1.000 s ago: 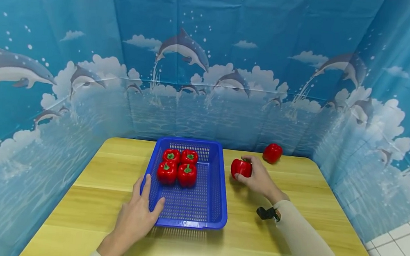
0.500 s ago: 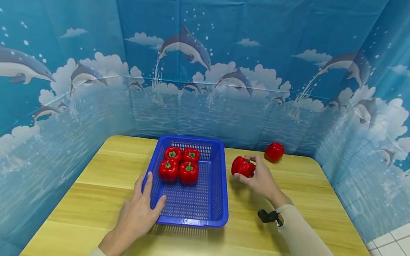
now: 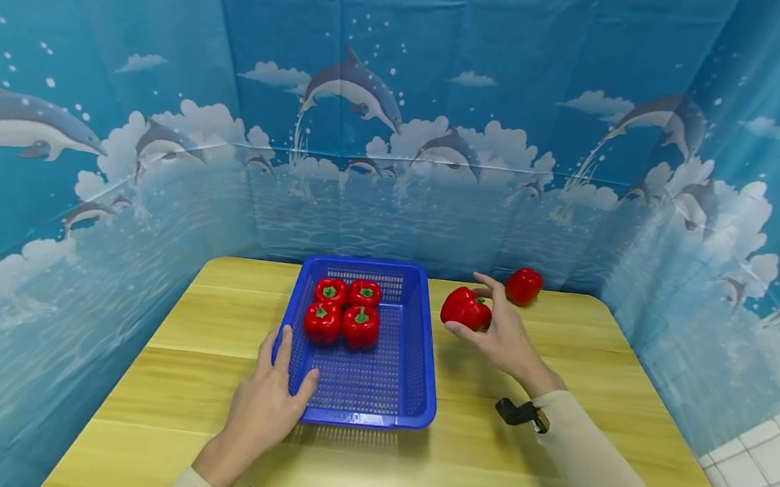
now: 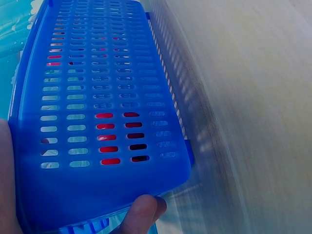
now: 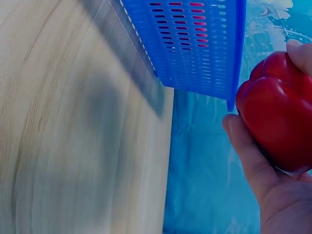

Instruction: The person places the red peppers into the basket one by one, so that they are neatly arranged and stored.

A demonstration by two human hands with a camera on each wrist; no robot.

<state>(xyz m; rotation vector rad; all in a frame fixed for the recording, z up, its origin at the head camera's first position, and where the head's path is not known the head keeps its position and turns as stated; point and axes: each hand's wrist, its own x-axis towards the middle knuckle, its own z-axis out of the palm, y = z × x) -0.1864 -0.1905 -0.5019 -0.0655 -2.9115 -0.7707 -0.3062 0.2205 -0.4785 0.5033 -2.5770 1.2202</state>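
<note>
My right hand [image 3: 509, 341] holds a red bell pepper [image 3: 463, 308] between thumb and fingers, just right of the blue plastic basket [image 3: 427, 388]. In the right wrist view this pepper [image 5: 278, 112] is off the wooden surface, beside the basket's perforated wall [image 5: 195, 63]. My left hand [image 3: 263, 404] grips the basket's left rim, the thumb on the inner side. From the left wrist, a fingertip [image 4: 141, 212] shows at the lower end of the basket wall [image 4: 97, 185]. Several red bell peppers [image 3: 361, 327], green stems up, stand grouped in the basket's back left part.
Another red bell pepper [image 3: 524, 286] lies at the back right of the wooden table [image 3: 353, 479]. A blue curtain with dolphins [image 3: 364, 217] surrounds the table at the back and sides. White tiles [image 3: 773, 469] show at the far right.
The right hand has raised the bell pepper from the table, its index finger now extending upward. The left hand keeps its place on the basket rim.
</note>
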